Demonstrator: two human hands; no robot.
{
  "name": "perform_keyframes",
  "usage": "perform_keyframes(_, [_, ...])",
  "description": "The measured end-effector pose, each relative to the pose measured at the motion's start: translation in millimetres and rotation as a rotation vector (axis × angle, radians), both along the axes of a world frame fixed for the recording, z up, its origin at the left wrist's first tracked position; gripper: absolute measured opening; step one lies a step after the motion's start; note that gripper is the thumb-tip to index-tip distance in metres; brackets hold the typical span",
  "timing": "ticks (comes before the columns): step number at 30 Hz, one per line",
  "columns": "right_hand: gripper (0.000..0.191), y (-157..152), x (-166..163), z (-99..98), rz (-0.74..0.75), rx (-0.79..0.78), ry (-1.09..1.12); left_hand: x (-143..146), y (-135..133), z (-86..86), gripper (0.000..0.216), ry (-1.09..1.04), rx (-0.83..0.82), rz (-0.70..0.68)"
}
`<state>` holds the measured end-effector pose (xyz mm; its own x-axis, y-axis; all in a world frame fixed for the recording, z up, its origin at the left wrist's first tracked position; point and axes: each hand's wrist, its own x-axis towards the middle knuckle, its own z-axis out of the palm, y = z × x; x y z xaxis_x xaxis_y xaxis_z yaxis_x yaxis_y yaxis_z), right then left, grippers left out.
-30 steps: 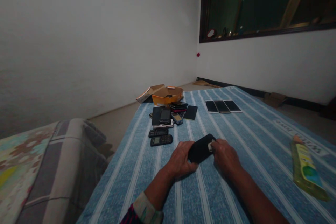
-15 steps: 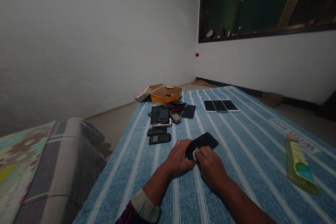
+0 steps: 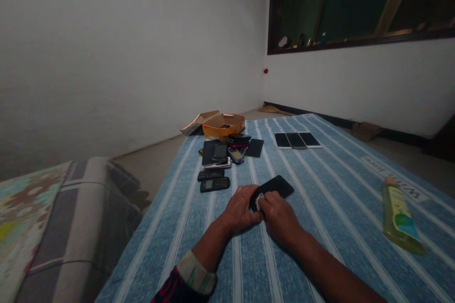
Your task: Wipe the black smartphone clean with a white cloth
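Note:
A black smartphone point(image 3: 279, 185) lies tilted over the striped cloth, its near left end in my left hand point(image 3: 242, 209), whose fingers and thumb close around it. My right hand point(image 3: 280, 217) pinches a small crumpled white wipe point(image 3: 260, 200) and presses it on the phone near that held end. Two black keypad phones point(image 3: 215, 184) lie just beyond my left hand. Farther back is a pile of several phones point(image 3: 220, 152), some stacked. Three smartphones point(image 3: 296, 140) lie side by side at the far right.
An open orange box point(image 3: 223, 128) stands behind the pile with its flap out to the left. A bottle of yellow-green liquid point(image 3: 401, 218) lies on the right of the striped cloth point(image 3: 341, 208). A covered piece of furniture point(image 3: 81, 218) stands at the left.
The wipe in my right hand has shifted slightly left along the phone. My left hand keeps its hold. The whole view has moved slightly.

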<state>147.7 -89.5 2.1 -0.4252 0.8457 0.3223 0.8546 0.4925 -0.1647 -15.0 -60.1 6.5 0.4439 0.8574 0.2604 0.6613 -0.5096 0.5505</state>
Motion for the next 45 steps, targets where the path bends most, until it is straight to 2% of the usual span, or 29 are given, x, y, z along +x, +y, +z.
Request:
perform_keyframes(3, [0.017,4,-1,1.1,0.051,0.009,-0.01,1,0,1.0,0.057,-0.002,-0.006,-0.013])
perform_keyframes(10, [0.021,14,15,11.2,0.017,-0.052,-0.055,-1,-1,1.7,0.057,-0.062,-0.056,-0.016])
perform_keyframes(13, [0.023,7,10,10.2,0.108,-0.065,-0.041,-4,1,1.1,0.054,-0.12,-0.118,-0.027])
perform_keyframes(20, [0.021,-2,-2,5.1,0.201,-0.058,0.012,-15,7,-2.2,0.074,-0.282,-0.312,-0.038])
perform_keyframes(27, [0.019,-7,-3,-0.5,0.248,0.043,0.021,-19,9,-0.4,0.062,-0.449,-0.454,-0.045])
perform_keyframes(37, [0.018,5,-21,-5.4,0.219,0.143,-0.053,-15,12,-11.7,0.046,-0.539,-0.374,0.001])
perform_keyframes(45, [0.021,4,-16,-12.0,0.243,0.151,0.01,-16,12,-14.7,0.058,-0.509,-0.341,0.01])
